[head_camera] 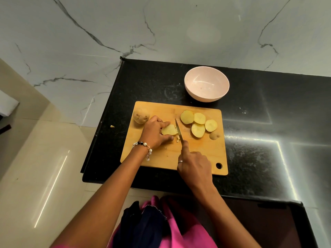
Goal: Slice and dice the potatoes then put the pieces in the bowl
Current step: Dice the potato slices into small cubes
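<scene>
- Centrally on the board (170,158), the left hand (154,134) pinches a stack of slices (168,130); its fingertips curl over the far side and the thumb presses the near side
- Knife (179,130): the blade lies just to the right of the stack, touching its cut face, with the long axis running from the near edge toward the far edge and the tip pointing away from the person
- Right hand (194,165): clenched round the handle, which is hidden in the fist; the index finger lies straight along the spine of the blade
- Key relation: the stack sits immediately left of the blade, so the next cut appears to call for a small shift of the knife to the left, toward the left fingertips, which are the nearer risk
- Small cut bits (178,138) lie at the blade's near side
- Four loose slices (198,123) and an end piece (214,135) lie toward the board's right edge; a whole potato (141,116) rests at its far left corner
- Bowl (206,84): beyond the board's far edge, holding no pieces; dicing judged barely begun
</scene>
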The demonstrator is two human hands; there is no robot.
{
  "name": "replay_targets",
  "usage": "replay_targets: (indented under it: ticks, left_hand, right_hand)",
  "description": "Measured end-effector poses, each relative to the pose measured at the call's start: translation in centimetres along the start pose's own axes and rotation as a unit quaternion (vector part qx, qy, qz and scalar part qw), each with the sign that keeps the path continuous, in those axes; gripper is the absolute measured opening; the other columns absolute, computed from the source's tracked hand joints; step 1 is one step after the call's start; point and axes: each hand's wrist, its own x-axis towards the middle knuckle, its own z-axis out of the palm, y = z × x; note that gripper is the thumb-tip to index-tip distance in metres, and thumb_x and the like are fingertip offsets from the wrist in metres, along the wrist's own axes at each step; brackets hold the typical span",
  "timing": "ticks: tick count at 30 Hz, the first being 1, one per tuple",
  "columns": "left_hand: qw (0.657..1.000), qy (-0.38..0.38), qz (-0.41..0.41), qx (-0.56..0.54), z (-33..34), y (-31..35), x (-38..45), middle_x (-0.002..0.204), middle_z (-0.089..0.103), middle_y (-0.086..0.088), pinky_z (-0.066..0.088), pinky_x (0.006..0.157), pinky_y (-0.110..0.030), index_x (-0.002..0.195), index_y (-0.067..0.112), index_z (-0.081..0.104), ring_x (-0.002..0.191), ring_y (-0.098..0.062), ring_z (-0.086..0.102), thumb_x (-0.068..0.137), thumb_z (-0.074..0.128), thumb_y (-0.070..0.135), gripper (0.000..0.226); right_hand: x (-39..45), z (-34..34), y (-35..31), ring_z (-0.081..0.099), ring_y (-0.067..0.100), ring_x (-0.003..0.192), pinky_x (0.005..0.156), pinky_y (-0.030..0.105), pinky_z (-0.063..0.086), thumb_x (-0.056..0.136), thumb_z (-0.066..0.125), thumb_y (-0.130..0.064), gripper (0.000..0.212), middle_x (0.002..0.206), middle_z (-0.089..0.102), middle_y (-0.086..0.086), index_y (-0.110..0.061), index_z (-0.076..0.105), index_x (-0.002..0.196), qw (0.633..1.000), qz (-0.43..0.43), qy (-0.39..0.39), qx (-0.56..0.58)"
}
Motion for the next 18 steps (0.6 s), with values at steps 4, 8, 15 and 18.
replay_targets:
  ticks: [4, 8, 15, 18]
  left_hand:
    - [0.999, 0.016, -0.010, -0.040, 0.1, -0.1, -0.3, 0.105, 0.050, 0.003, 0.038, 0.071, -0.010, 0.125, 0.017, 0.060, 0.072, -0.005, 0.046, 0.069, 0.082, 0.028, 0.061]
    - [0.998, 0.037, -0.012, -0.057, 0.5, -0.1, -0.3, 0.101, 0.052, 0.003, 0.035, 0.061, -0.001, 0.120, 0.016, 0.064, 0.065, -0.002, 0.043, 0.067, 0.083, 0.026, 0.057]
    - [0.996, 0.050, -0.013, -0.067, 0.7, 0.0, -0.1, 0.098, 0.053, 0.003, 0.037, 0.062, -0.003, 0.117, 0.014, 0.066, 0.059, -0.002, 0.042, 0.067, 0.083, 0.022, 0.053]
    - [0.996, 0.058, -0.018, -0.070, 0.9, 0.1, -0.2, 0.101, 0.055, 0.002, 0.040, 0.064, -0.007, 0.117, 0.014, 0.066, 0.060, -0.002, 0.042, 0.067, 0.083, 0.022, 0.054]
  right_hand:
    - [1.3, 0.3, -0.1, 0.059, 0.032, 0.079, 0.057, 0.033, 0.034, 0.099, 0.029, -0.024, 0.054, 0.093, 0.061, 0.013, -0.015, 0.014, 0.151, 0.999, -0.006, -0.042, -0.023]
    - [1.3, 0.6, -0.5, 0.060, 0.031, 0.078, 0.057, 0.033, 0.036, 0.099, 0.030, -0.022, 0.055, 0.092, 0.061, 0.013, -0.014, 0.013, 0.151, 0.998, -0.014, -0.056, -0.030]
    - [3.0, 1.1, -1.4, 0.058, 0.032, 0.072, 0.055, 0.034, 0.033, 0.096, 0.031, -0.011, 0.057, 0.090, 0.062, 0.014, -0.003, 0.013, 0.149, 0.996, -0.026, -0.049, -0.065]
    - [1.5, 1.2, -1.2, 0.045, 0.027, 0.062, 0.054, 0.033, 0.032, 0.095, 0.030, -0.009, 0.060, 0.082, 0.058, 0.011, -0.003, 0.006, 0.149, 0.995, -0.018, -0.072, -0.064]
